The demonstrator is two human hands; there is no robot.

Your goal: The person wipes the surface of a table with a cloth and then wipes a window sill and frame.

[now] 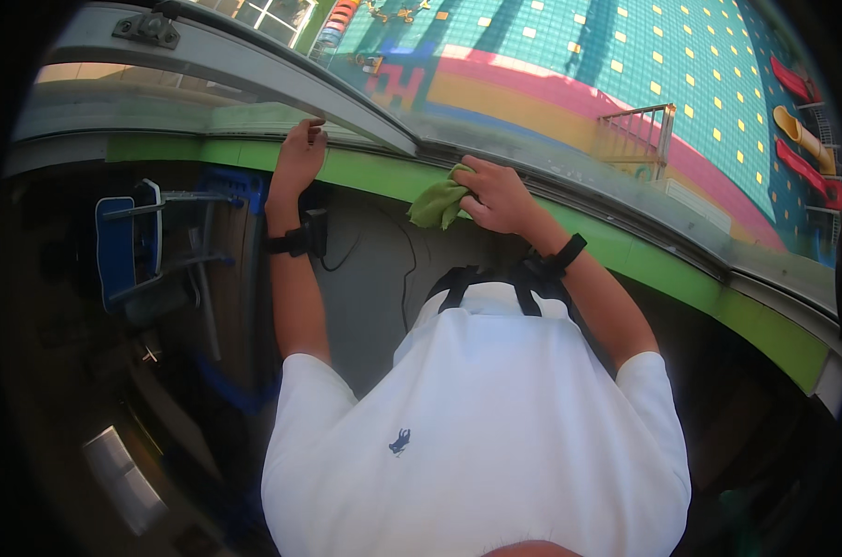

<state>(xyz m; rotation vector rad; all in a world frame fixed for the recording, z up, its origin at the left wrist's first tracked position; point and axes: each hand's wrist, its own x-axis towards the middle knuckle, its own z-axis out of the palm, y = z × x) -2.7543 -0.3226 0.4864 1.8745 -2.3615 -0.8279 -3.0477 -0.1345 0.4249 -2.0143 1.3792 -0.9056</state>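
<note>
My right hand (497,195) grips a crumpled green cloth (437,202) at the inner edge of a window sill. The cloth hangs partly over the green sill facing (379,173), just below the metal sliding track (567,191). My left hand (301,159) is raised at the sill further left, below the slanting white window sash (281,69). Its fingers are loosely bent and nothing shows in them. Whether the fingertips touch the sill or the glass, I cannot tell.
Blue chairs with metal legs (118,244) and a blue-edged table (236,292) stand at the left. A dark cable (410,264) hangs on the wall below the sill. Outside lies a colourful play yard (644,63) with slides (804,143).
</note>
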